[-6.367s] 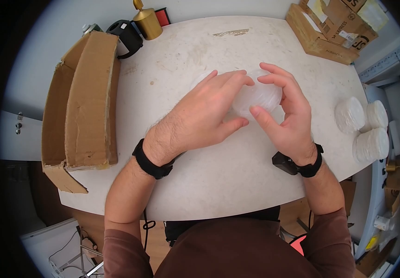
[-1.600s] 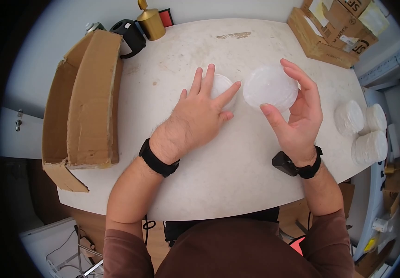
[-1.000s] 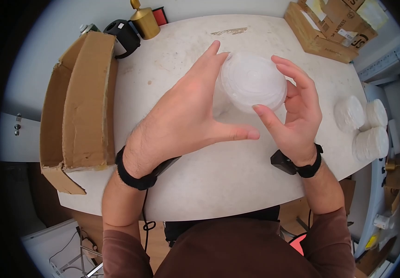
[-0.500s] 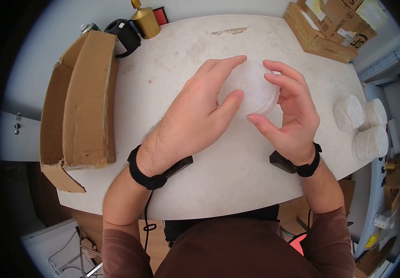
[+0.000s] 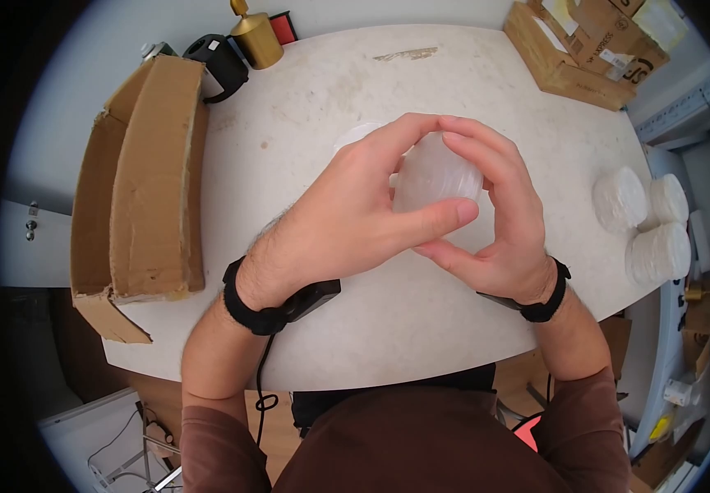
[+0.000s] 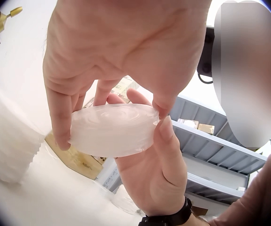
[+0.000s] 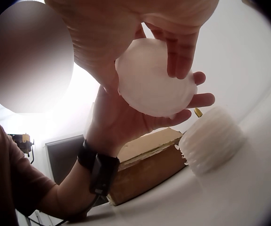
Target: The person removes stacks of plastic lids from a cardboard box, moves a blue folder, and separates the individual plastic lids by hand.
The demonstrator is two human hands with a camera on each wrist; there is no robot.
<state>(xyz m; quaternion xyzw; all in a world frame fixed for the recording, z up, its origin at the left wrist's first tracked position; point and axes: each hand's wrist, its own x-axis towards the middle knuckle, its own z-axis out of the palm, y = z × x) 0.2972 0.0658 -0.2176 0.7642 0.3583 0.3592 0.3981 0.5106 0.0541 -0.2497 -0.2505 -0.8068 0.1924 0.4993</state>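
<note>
Both hands hold a short stack of round plastic lids (image 5: 437,174), translucent white, up over the table. My left hand (image 5: 355,209) grips it from the left, thumb across its near side and fingers round the far edge. From the right, my right hand (image 5: 507,201) curls its fingers and thumb about the rim, and the fingertips of both hands meet at the far side. In the right wrist view the flat face of the lids (image 7: 149,77) shows. A taller ridged lid stack (image 7: 213,141) stands on the table, mostly hidden behind my left hand in the head view.
Several wrapped white stacks (image 5: 657,255) stand at the table's right edge. An open cardboard box (image 5: 154,181) lies along the left side. At the back are a black container (image 5: 222,67), a brass canister (image 5: 258,41) and shipping cartons (image 5: 589,53).
My left hand has left the taller stack on the table and come round the lids held in my right hand. The lids have tilted between the two hands.
</note>
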